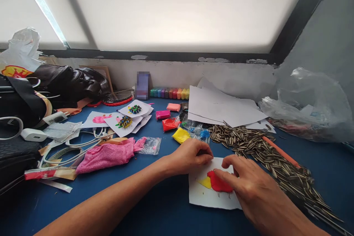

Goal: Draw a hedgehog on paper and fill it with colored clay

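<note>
A white sheet of paper (200, 195) lies on the blue table, bearing flattened red modelling clay (221, 185) and a yellow clay piece (205, 182) joined to its left side. Thin drawn lines show below the red clay. My left hand (190, 156) rests at the sheet's upper left edge, its fingers curled and pressed together; whatever is inside them is hidden. Over the sheet's right part is my right hand (246, 179). Its thumb touches the top of the red clay, and the index finger arches apart from it.
Sunflower seeds (262, 155) spread on the right around an orange stick (280, 151). Ahead are a yellow clay pack (181, 135), a red pack (170, 123) and stacked paper (221, 103). Leftward lie decorated cards (124, 121), a pink cloth (107, 155) and white cables (80, 143).
</note>
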Action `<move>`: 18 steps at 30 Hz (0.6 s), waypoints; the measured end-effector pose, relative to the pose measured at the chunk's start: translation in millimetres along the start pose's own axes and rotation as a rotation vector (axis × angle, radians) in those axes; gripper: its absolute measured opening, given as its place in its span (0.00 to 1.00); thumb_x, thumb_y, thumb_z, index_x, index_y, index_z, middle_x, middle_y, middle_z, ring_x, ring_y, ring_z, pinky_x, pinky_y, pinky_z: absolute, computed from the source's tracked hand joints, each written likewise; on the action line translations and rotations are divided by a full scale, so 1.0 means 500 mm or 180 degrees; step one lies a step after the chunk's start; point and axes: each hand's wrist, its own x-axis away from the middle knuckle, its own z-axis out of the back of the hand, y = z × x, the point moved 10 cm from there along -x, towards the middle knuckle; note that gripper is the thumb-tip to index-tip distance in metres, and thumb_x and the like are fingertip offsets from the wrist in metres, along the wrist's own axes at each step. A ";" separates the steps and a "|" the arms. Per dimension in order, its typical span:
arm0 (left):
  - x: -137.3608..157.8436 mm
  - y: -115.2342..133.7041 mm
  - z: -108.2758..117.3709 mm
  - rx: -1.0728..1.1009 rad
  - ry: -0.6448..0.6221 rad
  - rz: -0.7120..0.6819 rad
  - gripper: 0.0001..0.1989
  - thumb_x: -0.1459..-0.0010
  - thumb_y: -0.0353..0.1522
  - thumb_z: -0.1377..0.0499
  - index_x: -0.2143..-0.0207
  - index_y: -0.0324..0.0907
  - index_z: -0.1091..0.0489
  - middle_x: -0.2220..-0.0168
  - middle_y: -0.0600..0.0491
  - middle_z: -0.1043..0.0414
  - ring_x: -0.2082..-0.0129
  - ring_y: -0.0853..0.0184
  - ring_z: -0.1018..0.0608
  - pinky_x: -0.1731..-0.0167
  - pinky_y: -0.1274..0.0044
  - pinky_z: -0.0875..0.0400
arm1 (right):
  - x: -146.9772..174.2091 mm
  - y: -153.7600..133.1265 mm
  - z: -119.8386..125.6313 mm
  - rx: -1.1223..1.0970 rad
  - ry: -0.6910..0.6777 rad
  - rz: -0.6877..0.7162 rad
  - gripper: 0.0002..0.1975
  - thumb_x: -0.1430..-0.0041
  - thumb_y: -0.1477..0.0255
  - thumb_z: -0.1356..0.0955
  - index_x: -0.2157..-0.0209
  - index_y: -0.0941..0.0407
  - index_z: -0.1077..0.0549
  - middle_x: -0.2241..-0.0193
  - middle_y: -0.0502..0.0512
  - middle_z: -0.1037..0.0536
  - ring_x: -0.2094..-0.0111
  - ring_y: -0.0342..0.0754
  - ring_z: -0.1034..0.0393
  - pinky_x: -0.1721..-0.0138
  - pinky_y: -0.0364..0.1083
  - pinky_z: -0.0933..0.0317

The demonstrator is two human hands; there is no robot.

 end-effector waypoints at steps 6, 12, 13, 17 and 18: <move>0.001 0.000 0.000 0.0038 0.0014 -0.0009 0.08 0.43 0.26 0.43 0.67 0.35 0.23 0.73 0.54 0.26 0.73 0.71 0.29 0.73 0.81 0.38 | 0.011 -0.001 -0.022 -0.0077 -0.0021 -0.0091 0.21 0.45 0.87 0.41 0.61 0.52 0.25 0.63 0.57 0.28 0.68 0.49 0.34 0.67 0.47 0.41; 0.001 0.000 -0.001 0.0050 0.0000 0.0009 0.08 0.43 0.27 0.43 0.66 0.35 0.24 0.73 0.53 0.26 0.73 0.70 0.29 0.73 0.81 0.38 | 0.008 -0.013 -0.023 0.0288 0.0044 0.0138 0.20 0.46 0.87 0.41 0.63 0.54 0.24 0.64 0.60 0.26 0.69 0.50 0.33 0.69 0.47 0.40; 0.002 0.000 -0.001 0.0047 -0.0002 0.0024 0.08 0.43 0.27 0.43 0.66 0.36 0.23 0.72 0.53 0.25 0.72 0.70 0.28 0.73 0.81 0.37 | 0.007 -0.012 -0.017 0.0329 0.0105 0.0135 0.20 0.46 0.87 0.42 0.64 0.54 0.24 0.64 0.60 0.26 0.69 0.50 0.33 0.69 0.47 0.40; 0.002 0.002 0.001 0.0013 -0.0006 0.0030 0.08 0.43 0.27 0.43 0.66 0.36 0.23 0.71 0.53 0.25 0.72 0.69 0.28 0.72 0.81 0.37 | 0.006 -0.005 -0.005 0.0287 0.0168 0.0038 0.22 0.47 0.88 0.43 0.62 0.53 0.24 0.63 0.60 0.25 0.69 0.49 0.32 0.69 0.46 0.39; 0.002 0.003 0.000 0.0009 -0.0018 0.0027 0.08 0.43 0.26 0.43 0.66 0.36 0.23 0.72 0.53 0.25 0.72 0.70 0.28 0.72 0.81 0.37 | 0.006 -0.005 -0.007 0.0238 0.0115 0.0037 0.22 0.47 0.87 0.42 0.62 0.53 0.24 0.63 0.59 0.25 0.69 0.49 0.32 0.69 0.46 0.39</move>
